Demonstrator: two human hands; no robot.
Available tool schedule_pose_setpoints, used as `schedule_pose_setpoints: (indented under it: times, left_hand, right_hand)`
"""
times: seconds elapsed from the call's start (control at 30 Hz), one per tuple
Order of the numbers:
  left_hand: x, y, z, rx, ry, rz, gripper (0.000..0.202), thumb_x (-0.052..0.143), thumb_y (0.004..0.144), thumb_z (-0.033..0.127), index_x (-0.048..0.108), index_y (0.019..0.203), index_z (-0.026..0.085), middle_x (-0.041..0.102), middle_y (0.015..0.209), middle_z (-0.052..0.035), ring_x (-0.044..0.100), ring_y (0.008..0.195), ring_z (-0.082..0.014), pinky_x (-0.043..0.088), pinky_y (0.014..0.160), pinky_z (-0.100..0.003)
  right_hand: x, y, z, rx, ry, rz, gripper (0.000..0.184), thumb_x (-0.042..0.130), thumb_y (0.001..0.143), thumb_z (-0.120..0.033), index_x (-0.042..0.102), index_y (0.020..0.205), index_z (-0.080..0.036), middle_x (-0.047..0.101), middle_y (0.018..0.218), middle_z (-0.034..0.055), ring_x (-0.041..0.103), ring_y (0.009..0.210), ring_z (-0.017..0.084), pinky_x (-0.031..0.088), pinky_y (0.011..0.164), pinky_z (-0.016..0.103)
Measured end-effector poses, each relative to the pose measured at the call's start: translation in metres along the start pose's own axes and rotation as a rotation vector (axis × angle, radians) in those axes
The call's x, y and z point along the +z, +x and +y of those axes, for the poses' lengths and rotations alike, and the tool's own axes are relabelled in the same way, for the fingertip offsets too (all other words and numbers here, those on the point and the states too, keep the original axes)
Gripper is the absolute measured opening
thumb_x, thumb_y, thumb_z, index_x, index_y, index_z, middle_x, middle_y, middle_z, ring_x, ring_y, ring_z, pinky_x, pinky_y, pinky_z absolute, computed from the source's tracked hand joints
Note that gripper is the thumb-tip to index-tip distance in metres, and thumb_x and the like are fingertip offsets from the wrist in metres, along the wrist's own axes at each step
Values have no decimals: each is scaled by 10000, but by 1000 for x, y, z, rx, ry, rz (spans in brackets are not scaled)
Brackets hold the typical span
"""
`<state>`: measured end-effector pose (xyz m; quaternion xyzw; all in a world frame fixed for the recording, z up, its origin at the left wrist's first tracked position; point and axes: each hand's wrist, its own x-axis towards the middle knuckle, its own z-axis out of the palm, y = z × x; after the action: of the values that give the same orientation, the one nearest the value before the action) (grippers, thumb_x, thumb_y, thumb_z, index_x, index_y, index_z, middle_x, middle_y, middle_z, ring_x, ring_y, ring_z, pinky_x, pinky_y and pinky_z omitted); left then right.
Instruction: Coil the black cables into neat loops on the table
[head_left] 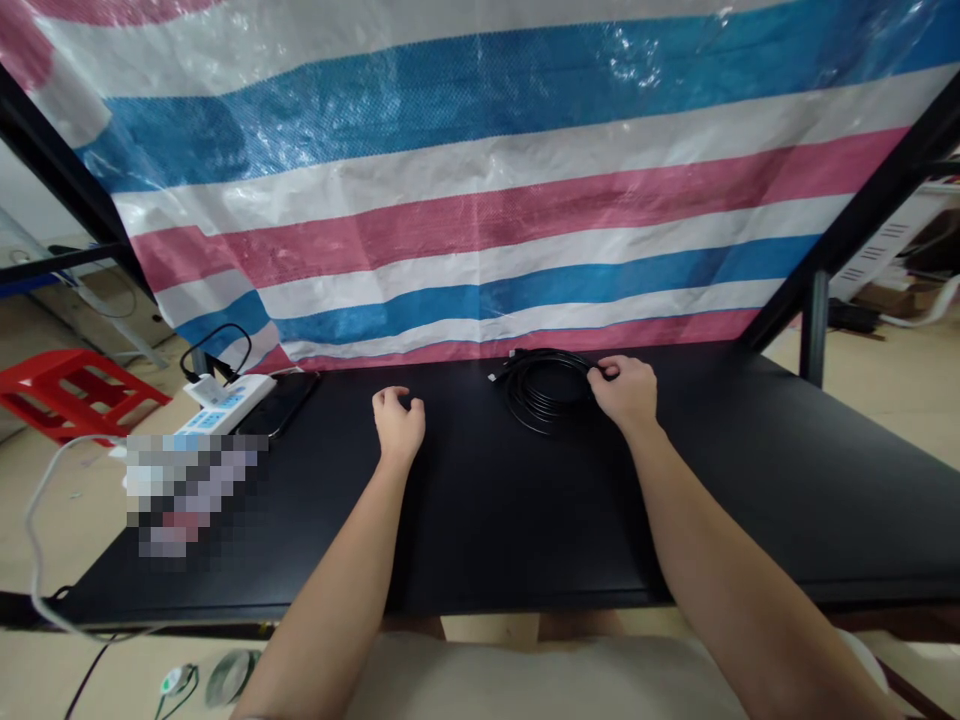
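Where the power strip [238,402] lies: black table's [487,530] left end.
Left hand [399,425]: over the table, fingers loosely curled, thumb apart.
Coiled black cable [517,395]: at the table's back, between both hands.
Right hand [631,390]: pinching the cable's right side.

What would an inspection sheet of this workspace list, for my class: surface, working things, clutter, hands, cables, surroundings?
Surface: flat black tabletop.
Working things: coiled black cable on the tabletop, pale tip at left.
Clutter: power strip; dark flat device beside it; pixelated patch, unreadable.
Hands: right hand grips the coil's right side; left hand loosely curled, nothing visibly held.
Cables: white cable looping beyond the tabletop's left edge.
Surroundings: striped sheet behind; red stool at left.
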<state>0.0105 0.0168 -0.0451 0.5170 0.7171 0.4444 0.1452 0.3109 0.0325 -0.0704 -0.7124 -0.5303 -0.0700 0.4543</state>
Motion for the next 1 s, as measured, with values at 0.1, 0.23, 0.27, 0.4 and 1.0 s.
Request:
schedule_pose_setpoints:
  times: [0.1,0.23,0.27,0.4,1.0]
  left_hand:
    - [0,0,0,-11,-7,-7,119,548,698,130,570,798,191,539,1022,-82,592,936,-219,438,941,-388]
    - [0,1,-1,-13,-5,-15,116,548,695,135,579,793,191,547,1000,-78,592,946,-221,445,930,-384]
    - [1,1,-1,-11,-4,-16,113,548,694,134,580,786,191,550,991,-75,593,940,-219,447,927,-383]
    - [2,2,-2,-2,-2,-15,98,548,685,128,572,752,195,563,954,-66,599,888,-209,454,916,-381]
    - [12,6,-16,163,-125,59,147,592,666,162,573,807,200,577,905,-65,607,907,-236,475,888,-422]
  right_hand:
    - [-2,1,0,32,-19,-78,93,575,642,-310,613,654,-226,637,705,93,590,782,288,478,784,467]
    - [-5,2,-3,131,-47,-201,100,627,613,-320,596,549,-249,618,611,64,599,677,264,486,671,418]
    - [-6,2,-4,163,-55,-219,107,636,610,-317,596,535,-252,612,591,58,599,652,259,481,640,405]
    - [-8,2,-14,306,-97,-240,91,636,644,-299,621,580,-236,636,630,66,621,680,262,472,636,381]
    - [-2,-1,-13,104,323,381,98,404,816,-314,420,823,-218,521,833,84,554,785,234,454,783,420]
